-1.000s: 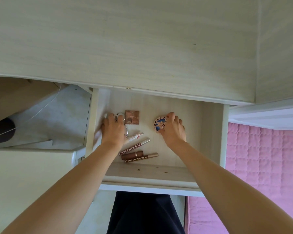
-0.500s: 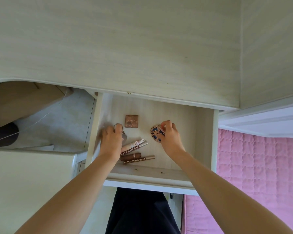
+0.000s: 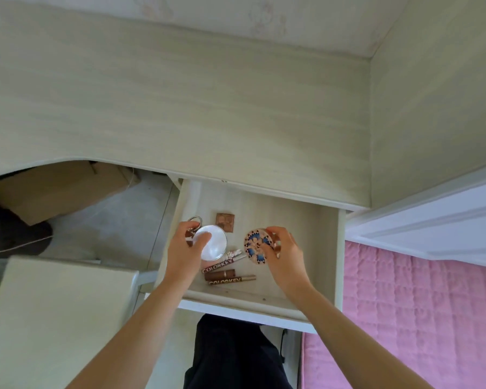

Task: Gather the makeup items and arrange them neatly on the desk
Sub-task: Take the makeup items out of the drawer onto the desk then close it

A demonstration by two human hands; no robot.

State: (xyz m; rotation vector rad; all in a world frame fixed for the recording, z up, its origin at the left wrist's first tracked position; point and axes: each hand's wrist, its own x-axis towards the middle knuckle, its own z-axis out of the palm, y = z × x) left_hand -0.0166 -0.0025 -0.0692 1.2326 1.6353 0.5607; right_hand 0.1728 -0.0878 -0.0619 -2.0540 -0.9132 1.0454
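1. Left hand (image 3: 186, 249) covers the left part of the round white mirror (image 3: 211, 246); how the metal ring (image 3: 194, 220) joins the mirror is hidden behind the fingers.
2. Right hand (image 3: 285, 254) hides the right edge of the patterned round compact (image 3: 257, 245); its thickness cannot be read.
3. Small square palette (image 3: 225, 222): lid print too small to make out.
4. Colorkey tubes (image 3: 225, 272): upper tube's end tucked under the mirror; white tube (image 3: 234, 253) mostly hidden.
5. Drawer (image 3: 327, 248) back runs under the desk (image 3: 180, 108), unseen.
6. Both forearms cut off by bottom edge.
7. Cardboard box (image 3: 56, 186) partly under the desk edge; dark object (image 3: 14, 234) at left cut off, unidentifiable.
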